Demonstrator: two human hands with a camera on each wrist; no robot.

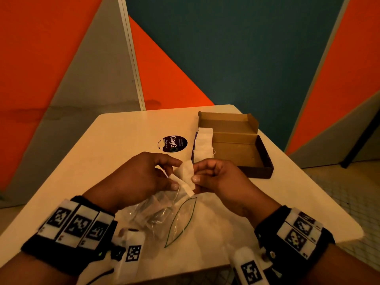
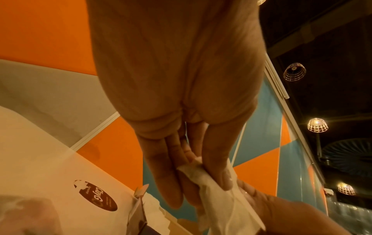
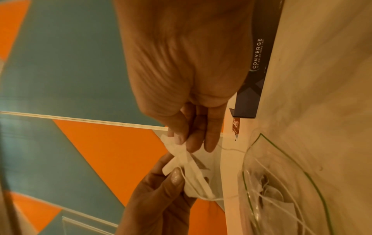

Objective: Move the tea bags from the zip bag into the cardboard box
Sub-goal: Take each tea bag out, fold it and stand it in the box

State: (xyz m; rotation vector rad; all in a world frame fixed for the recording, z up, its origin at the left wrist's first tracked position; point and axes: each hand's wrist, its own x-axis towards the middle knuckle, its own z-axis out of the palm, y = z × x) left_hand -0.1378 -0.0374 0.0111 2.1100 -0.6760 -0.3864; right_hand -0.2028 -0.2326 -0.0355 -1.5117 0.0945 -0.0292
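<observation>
Orange, teal and grey wall panels behind a pale table (image 1: pixel 127 128) bearing a round dark sticker (image 1: pixel 174 143). Left hand (image 1: pixel 139 177) and right hand (image 1: pixel 218 177) both pinch one white tea bag (image 1: pixel 186 174) between them, above the zip bag (image 1: pixel 164 214). Zip bag clear, mouth open, more bags inside. Box (image 1: pixel 236 145) beyond, open, white bags stacked at its left end.
</observation>
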